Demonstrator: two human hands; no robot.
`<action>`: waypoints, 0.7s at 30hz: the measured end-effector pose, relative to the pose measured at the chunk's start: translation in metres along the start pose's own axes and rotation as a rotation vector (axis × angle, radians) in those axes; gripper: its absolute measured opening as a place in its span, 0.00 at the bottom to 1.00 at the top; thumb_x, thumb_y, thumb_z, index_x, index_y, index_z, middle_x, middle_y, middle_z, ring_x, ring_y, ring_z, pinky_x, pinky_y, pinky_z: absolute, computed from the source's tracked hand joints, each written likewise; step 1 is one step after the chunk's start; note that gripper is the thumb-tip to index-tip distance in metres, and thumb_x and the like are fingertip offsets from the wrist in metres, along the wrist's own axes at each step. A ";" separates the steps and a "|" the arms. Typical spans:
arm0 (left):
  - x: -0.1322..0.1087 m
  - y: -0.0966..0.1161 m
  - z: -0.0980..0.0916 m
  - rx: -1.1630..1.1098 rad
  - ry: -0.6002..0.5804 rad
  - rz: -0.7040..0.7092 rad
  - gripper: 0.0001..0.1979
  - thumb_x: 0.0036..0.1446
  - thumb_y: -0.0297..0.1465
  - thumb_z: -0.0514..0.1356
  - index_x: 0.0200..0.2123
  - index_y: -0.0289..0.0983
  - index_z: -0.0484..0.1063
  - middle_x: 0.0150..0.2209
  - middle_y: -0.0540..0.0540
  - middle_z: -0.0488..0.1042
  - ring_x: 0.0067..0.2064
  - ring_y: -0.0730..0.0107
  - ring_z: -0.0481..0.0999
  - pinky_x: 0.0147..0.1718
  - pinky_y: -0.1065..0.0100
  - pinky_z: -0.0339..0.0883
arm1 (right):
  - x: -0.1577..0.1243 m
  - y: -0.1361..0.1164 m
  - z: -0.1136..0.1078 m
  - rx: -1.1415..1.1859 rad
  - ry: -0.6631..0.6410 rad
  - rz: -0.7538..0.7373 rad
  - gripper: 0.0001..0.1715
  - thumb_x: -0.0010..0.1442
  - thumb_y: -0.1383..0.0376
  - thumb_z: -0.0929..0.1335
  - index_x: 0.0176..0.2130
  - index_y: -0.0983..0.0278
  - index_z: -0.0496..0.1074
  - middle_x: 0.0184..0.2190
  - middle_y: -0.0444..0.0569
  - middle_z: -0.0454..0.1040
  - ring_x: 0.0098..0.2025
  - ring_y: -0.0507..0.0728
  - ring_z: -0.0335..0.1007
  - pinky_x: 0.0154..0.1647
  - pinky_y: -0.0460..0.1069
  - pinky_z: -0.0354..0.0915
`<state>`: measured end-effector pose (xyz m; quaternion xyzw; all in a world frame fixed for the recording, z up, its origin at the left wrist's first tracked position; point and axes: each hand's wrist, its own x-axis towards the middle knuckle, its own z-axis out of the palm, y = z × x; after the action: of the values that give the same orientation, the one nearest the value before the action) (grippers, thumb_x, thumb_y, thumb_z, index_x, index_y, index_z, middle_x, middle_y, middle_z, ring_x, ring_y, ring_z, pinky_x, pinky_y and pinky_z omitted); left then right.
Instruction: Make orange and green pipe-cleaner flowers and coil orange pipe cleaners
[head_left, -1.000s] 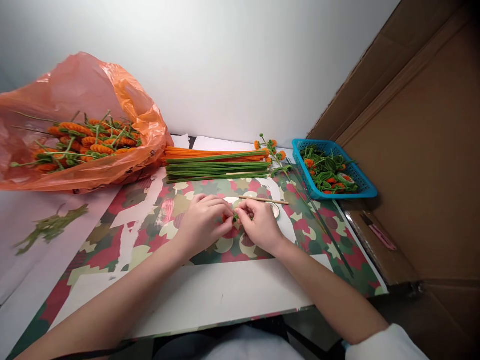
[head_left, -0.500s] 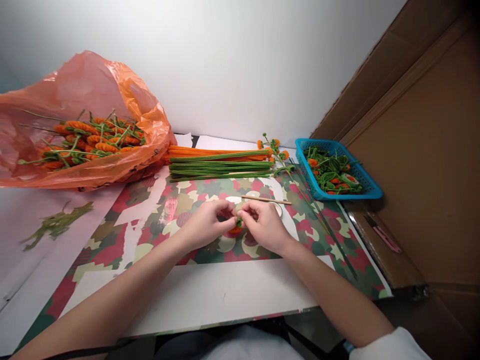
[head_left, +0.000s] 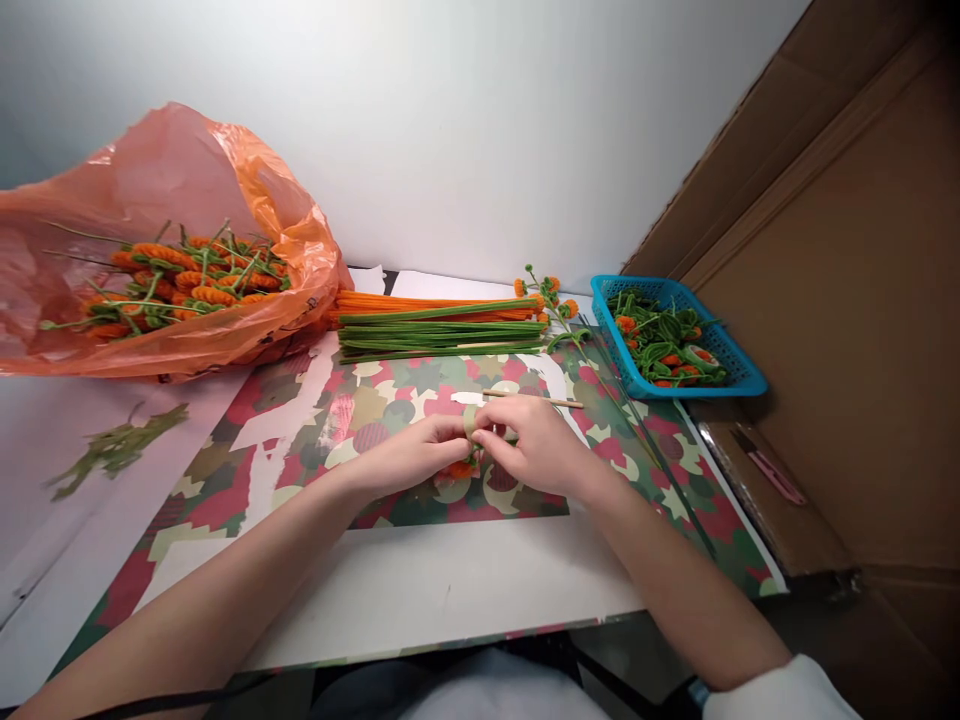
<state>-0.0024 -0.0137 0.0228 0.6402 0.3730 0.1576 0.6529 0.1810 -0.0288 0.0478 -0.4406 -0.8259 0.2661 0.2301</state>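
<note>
My left hand [head_left: 420, 452] and my right hand [head_left: 536, 445] meet over the middle of the patterned mat, both with fingers closed. Between them is a small pipe-cleaner flower [head_left: 459, 469], fuzzy orange with some green, its orange part showing below my left fingertips. My left thumb and fingers pinch it from the left. The right fingers are pinched at its green side, which they mostly hide. A pale greenish band [head_left: 470, 420] shows at the fingertips; I cannot tell what it is. Just beyond my right hand lies a thin wooden stick [head_left: 566, 403].
An orange plastic bag [head_left: 300, 255] of orange-green flowers stands left. Green pipe cleaners [head_left: 442, 338] and orange ones [head_left: 427, 302] lie at the back, beside a flower stem [head_left: 577, 340]. At right are a blue basket [head_left: 637, 385] of green and orange pieces and a pink-handled cutter [head_left: 780, 478].
The orange part has shifted left and shows more from under my fingers. My right hand has turned inward over the flower and now covers the pale round object behind it.
</note>
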 end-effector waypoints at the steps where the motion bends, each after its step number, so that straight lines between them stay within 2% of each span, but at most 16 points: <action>1: 0.000 -0.001 0.002 -0.028 0.027 -0.024 0.07 0.55 0.33 0.53 0.29 0.38 0.67 0.24 0.54 0.61 0.24 0.75 0.59 0.22 0.71 0.54 | 0.001 -0.001 0.000 -0.077 0.018 -0.034 0.08 0.60 0.70 0.65 0.29 0.63 0.70 0.29 0.45 0.73 0.34 0.54 0.65 0.34 0.48 0.59; 5: 0.001 -0.007 0.008 -0.149 0.141 -0.068 0.10 0.56 0.37 0.55 0.26 0.38 0.63 0.23 0.54 0.59 0.23 0.76 0.57 0.22 0.71 0.53 | 0.004 -0.002 0.002 -0.157 0.078 -0.102 0.06 0.59 0.71 0.65 0.31 0.62 0.71 0.37 0.48 0.72 0.40 0.56 0.62 0.43 0.52 0.60; 10: 0.000 -0.006 0.011 -0.393 0.172 -0.049 0.13 0.56 0.40 0.57 0.27 0.38 0.65 0.25 0.53 0.60 0.24 0.77 0.57 0.23 0.71 0.53 | 0.000 0.002 0.007 -0.086 0.196 -0.108 0.06 0.62 0.68 0.65 0.34 0.61 0.72 0.40 0.48 0.69 0.45 0.58 0.60 0.47 0.53 0.59; 13: -0.003 -0.002 0.012 -0.483 0.179 -0.038 0.14 0.55 0.41 0.58 0.26 0.37 0.65 0.25 0.52 0.61 0.24 0.77 0.58 0.23 0.71 0.53 | -0.004 0.007 0.008 -0.058 0.238 -0.159 0.07 0.62 0.67 0.65 0.34 0.60 0.73 0.41 0.49 0.66 0.47 0.58 0.59 0.50 0.54 0.58; 17: -0.008 0.004 0.015 -0.421 0.208 0.006 0.10 0.54 0.38 0.58 0.27 0.38 0.65 0.23 0.54 0.61 0.23 0.77 0.57 0.21 0.72 0.51 | -0.010 0.015 0.008 -0.099 0.227 -0.237 0.09 0.61 0.67 0.65 0.34 0.57 0.75 0.49 0.49 0.63 0.55 0.60 0.56 0.57 0.57 0.54; 21: -0.011 0.004 0.016 -0.109 0.345 0.141 0.06 0.57 0.33 0.53 0.28 0.39 0.63 0.23 0.55 0.61 0.22 0.76 0.57 0.21 0.72 0.52 | -0.017 0.019 0.012 -0.093 0.281 -0.240 0.11 0.58 0.69 0.66 0.31 0.56 0.76 0.58 0.46 0.57 0.63 0.63 0.48 0.61 0.60 0.50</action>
<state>0.0027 -0.0322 0.0278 0.5919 0.4248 0.3303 0.6001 0.1939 -0.0367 0.0242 -0.3818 -0.8438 0.1340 0.3526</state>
